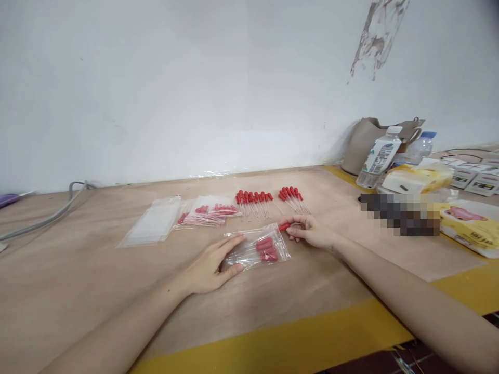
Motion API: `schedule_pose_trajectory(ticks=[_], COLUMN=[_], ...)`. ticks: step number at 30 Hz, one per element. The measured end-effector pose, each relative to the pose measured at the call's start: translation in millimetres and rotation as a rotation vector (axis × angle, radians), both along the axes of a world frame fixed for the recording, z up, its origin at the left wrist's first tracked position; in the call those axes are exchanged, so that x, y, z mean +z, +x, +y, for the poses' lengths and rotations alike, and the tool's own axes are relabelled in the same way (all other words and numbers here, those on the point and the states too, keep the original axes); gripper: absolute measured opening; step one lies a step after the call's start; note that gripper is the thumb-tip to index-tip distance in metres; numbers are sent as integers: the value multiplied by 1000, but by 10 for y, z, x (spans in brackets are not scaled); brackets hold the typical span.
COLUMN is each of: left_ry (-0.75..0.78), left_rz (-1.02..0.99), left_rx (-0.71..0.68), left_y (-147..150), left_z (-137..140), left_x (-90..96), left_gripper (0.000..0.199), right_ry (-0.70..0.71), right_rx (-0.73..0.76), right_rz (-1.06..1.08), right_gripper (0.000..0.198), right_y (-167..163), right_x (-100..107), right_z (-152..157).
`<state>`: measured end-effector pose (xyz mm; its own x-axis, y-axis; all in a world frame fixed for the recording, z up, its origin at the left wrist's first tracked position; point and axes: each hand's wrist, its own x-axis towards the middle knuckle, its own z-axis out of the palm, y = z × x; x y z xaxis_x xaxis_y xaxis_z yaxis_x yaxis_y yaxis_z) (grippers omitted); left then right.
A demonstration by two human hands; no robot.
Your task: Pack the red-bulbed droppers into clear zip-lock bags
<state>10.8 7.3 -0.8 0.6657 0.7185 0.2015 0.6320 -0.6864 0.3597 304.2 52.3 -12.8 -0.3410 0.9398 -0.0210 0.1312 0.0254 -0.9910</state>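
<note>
A right hand's (312,231) fingers pinched a red-bulbed dropper (284,227), axis toward nine o'clock, clear bag (281,246) at eight (the left hand's (209,264) fingers rested apart there).

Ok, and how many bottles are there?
2. The white-capped bottle is in front of the greyish bag; the blue-capped bottle is farther right, partly hidden. More could be hidden behind the clutter.
</note>
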Motion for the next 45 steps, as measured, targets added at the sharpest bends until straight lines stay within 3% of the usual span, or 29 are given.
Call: schedule_pose_trajectory(ticks=[8, 17, 21, 25, 31, 35, 38, 40, 43, 45], left_ry=[2, 7, 2, -8, -6, 2, 0, -3, 2, 3], left_rz=[-12, -9, -6, 3, 11, -1, -4, 2, 5, 2], left_rx=[-9, -22, -12, -7, -6, -6, -5, -2, -3, -5], left_y=[9, 12, 11, 13, 13, 13, 15, 17, 24, 30], left_z=[-8, 1, 2, -4, -5, 1, 0, -4, -10, -11], left_x=[17, 12, 6, 17, 24, 15, 19, 27, 39, 42], left_gripper=[55, 55, 55, 56, 55, 55, 55, 54, 54, 54], right_ry=[31, -42, 89, 252, 309, 349, 289, 156, -53, -105], right_rx=[77, -164, -178, -138, -121, 7, 138, 75, -133, -120], right_rz=[-86, -33, -39, -184, -292, -328, -231, -168, -151, -152], right_gripper=[30, 28, 23, 20, 14, 16, 19, 19, 23, 31], right_y=[-139, -279, -282, -290, -338, -347, -333, -317, -305, -315], right_x=[37, -43, -89, -130, -140, -59, -2, 14, 28, 43], right_z=[-28, 16, 44, 66, 48, -2, -18, -13, -12, -30])
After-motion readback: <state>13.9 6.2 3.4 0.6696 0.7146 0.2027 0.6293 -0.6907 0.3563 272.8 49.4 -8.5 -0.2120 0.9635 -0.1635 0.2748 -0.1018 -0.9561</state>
